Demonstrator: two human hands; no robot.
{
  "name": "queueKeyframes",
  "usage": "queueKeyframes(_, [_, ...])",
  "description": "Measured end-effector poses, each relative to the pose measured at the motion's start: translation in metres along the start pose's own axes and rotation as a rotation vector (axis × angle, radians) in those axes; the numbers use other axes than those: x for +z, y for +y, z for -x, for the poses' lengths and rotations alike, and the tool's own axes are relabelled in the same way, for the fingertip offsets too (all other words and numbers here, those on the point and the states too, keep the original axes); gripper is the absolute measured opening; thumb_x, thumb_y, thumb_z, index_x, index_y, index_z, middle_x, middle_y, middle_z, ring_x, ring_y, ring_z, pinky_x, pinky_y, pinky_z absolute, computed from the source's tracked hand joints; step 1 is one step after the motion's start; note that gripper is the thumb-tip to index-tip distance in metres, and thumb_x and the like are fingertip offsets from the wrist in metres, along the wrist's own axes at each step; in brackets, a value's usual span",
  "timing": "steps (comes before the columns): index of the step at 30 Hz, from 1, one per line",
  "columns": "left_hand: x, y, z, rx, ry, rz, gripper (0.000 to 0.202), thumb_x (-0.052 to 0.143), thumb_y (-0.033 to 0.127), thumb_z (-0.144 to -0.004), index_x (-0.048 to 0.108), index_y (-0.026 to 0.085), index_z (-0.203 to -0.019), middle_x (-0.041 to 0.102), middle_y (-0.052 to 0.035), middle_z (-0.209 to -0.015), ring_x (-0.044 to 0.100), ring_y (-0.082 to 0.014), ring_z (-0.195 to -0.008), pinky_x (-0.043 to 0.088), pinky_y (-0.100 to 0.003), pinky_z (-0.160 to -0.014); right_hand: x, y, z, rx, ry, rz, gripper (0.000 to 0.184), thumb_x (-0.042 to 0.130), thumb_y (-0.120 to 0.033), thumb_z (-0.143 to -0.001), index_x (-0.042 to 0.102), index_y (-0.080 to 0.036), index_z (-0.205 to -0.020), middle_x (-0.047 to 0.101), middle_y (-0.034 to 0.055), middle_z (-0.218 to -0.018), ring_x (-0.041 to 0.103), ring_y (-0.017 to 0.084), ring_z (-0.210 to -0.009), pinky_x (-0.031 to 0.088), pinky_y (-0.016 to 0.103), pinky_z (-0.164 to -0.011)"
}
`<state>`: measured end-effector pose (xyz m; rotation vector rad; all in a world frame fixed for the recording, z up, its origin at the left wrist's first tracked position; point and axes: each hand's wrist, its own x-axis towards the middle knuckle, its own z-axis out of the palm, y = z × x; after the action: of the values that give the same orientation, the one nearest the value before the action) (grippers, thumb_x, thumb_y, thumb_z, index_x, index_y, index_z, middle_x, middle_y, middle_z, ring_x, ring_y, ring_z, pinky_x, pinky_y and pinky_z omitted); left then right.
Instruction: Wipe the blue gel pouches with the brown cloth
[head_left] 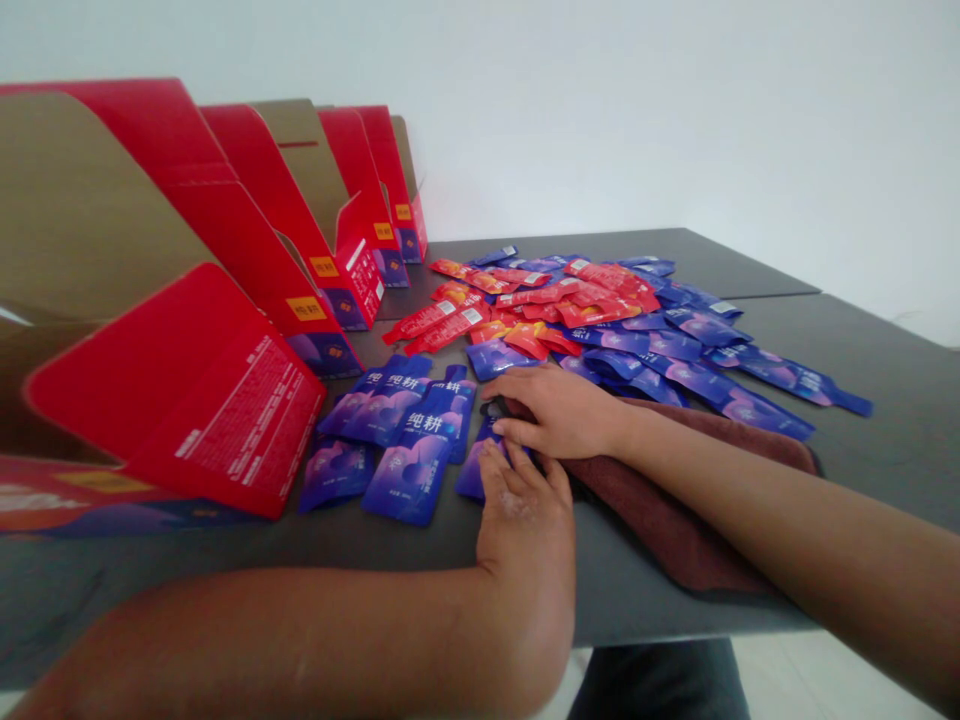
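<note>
A blue-purple pouch (472, 478) lies flat on the dark table under my two hands, partly covered by them. My left hand (529, 510) presses on it with its fingers stretched out and slightly apart. Just beyond, my right hand (562, 412) is closed around the front corner of a brown cloth (675, 520), its thumb and forefinger on either side of the edge. The cloth extends beneath my right forearm. To the left of my hands, several blue pouches (409, 465) overlap in a small group, printed side up.
Several red cartons (277, 220) with raised flaps stand in a row along the left. Behind my hands spreads a heap of red sachets (592, 290) and blue pouches (705, 325). The grey tabletop (420, 550) ends at its front edge near my legs; a pale wall rises behind.
</note>
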<state>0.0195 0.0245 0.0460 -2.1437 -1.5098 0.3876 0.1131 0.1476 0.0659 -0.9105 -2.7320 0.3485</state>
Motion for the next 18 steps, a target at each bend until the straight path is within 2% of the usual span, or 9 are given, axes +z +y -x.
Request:
queueKeyframes(5, [0.0004, -0.0002, -0.0006, 0.008, 0.005, 0.011, 0.049, 0.038, 0.007, -0.087, 0.048, 0.005, -0.135, 0.06, -0.0283, -0.128, 0.061, -0.0325, -0.114, 0.048, -0.046, -0.1, -0.0003, -0.0005, 0.0001, -0.001, -0.004, -0.002, 0.038, 0.054, -0.035, -0.088, 0.059, -0.02, -0.122, 0.067, 0.0101, -0.11, 0.06, 0.024, -0.102, 0.043, 0.037, -0.088])
queueKeyframes(18, [-0.0023, -0.0021, -0.0013, -0.002, -0.017, 0.075, 0.049, 0.039, 0.005, -0.087, 0.049, 0.009, -0.135, 0.061, -0.0262, -0.127, 0.062, -0.0309, -0.114, 0.048, -0.046, -0.098, 0.0001, 0.0007, 0.0002, 0.003, 0.003, -0.003, 0.038, 0.055, -0.035, -0.087, 0.06, -0.019, -0.122, 0.067, 0.0106, -0.108, 0.061, 0.025, -0.101, 0.044, 0.039, -0.087])
